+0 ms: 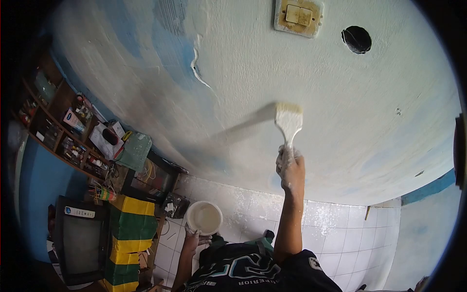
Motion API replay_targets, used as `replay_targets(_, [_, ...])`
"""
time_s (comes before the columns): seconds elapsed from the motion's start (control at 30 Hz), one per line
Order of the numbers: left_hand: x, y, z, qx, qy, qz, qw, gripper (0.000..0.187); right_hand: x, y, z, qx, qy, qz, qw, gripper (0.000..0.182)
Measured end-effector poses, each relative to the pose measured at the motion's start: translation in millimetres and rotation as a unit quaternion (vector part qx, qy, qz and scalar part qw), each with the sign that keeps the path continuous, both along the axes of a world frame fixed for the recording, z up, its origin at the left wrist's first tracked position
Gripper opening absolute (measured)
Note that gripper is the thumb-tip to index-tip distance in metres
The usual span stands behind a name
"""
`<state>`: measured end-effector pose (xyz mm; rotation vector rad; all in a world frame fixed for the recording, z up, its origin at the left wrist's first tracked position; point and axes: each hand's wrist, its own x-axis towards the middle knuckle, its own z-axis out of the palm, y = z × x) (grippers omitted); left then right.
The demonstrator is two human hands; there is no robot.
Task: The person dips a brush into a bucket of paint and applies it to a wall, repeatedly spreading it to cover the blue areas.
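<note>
Against the patchy white-and-blue wall (pixel 243 63), a wide flat paintbrush (pixel 289 124) points upward, its pale bristles at the painted surface and its shadow slanting down to the left. The right hand (pixel 290 168), smeared with white, is closed around the brush's handle. Lower down, the left hand (pixel 194 238) touches the near side of a round white bucket (pixel 219 219) with pale contents; I cannot tell whether its fingers grip. Above the brush are a stained double light switch (pixel 298 16) and a dark round hole (pixel 356 40). White splashes mark the tiled floor (pixel 340 243). At far left, a boxy television (pixel 83 238) stands beside yellow-and-green fabric (pixel 131 226), below crowded wooden shelves (pixel 61 109).
</note>
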<state>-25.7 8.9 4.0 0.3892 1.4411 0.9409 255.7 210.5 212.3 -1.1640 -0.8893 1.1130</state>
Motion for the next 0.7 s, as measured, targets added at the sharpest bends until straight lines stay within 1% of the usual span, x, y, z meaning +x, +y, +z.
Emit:
replay_targets(0.03, [-1, 1, 2, 0.005, 0.002, 0.003, 1.0, 0.047, -5, 1, 15, 0.032, -0.015, -0.011, 0.999, 0.028])
replay_targets(0.13, [-11, 1, -15, 0.036, -0.024, 0.002, 0.999, 0.047, -13, 30, 48, 0.136, -0.064, -0.042, 0.988, 0.031])
replay_targets(0.17, [-12, 1, -16, 0.029, -0.018, 0.005, 0.999, 0.047, -14, 38, 39, 0.151, -0.085, -0.048, 0.984, 0.032])
replay_targets(0.2, [-10, 2, -12, 0.024, -0.012, 0.009, 1.0, 0.047, -16, 54, 18, 0.166, -0.106, -0.053, 0.979, 0.034])
replay_targets(0.23, [-8, 3, -11, 0.018, -0.007, 0.014, 1.0, 0.048, -20, 71, -4, 0.181, -0.128, -0.056, 0.973, 0.035])
replay_targets(0.27, [-7, 3, -13, 0.01, -0.007, 0.027, 1.0, 0.047, -24, 77, -33, 0.133, -0.168, -0.07, 0.974, 0.038])
replay_targets(0.3, [-5, 3, -15, 0.016, -0.011, 0.032, 0.999, 0.047, -32, 85, -67, 0.109, -0.216, -0.107, 0.964, 0.038])
replay_targets(0.33, [-4, 1, -15, 0.019, -0.014, 0.037, 0.999, 0.048, -36, 86, -96, 0.07, -0.251, -0.103, 0.96, 0.036])
replay_targets(0.4, [-4, -6, -15, 0.02, -0.018, 0.045, 0.999, 0.048, -42, 78, -155, 0.043, -0.329, -0.106, 0.937, 0.032])
replay_targets(0.47, [-3, -10, -13, 0.021, -0.02, 0.05, 0.998, 0.049, -44, 63, -210, -0.022, -0.381, -0.077, 0.921, 0.03])
replay_targets(0.53, [-4, -15, -12, 0.005, -0.023, 0.061, 0.998, 0.049, -42, 45, -254, -0.136, -0.389, -0.047, 0.91, 0.029])
replay_targets(0.6, [-6, -19, -13, 0.002, -0.024, 0.07, 0.997, 0.05, -36, 34, -309, -0.199, -0.445, -0.043, 0.872, 0.029])
replay_targets(0.63, [-7, -22, -15, 0.005, -0.023, 0.074, 0.997, 0.05, -24, 38, -365, -0.241, -0.418, 0.071, 0.873, 0.029])
replay_targets(0.67, [-7, -24, -16, 0.008, -0.024, 0.078, 0.997, 0.05, -8, 42, -422, -0.28, -0.386, 0.184, 0.86, 0.03])
replay_targets(0.7, [-8, -26, -16, 0.01, -0.021, 0.075, 0.997, 0.049, 7, 35, -462, -0.335, -0.178, 0.154, 0.912, 0.029])
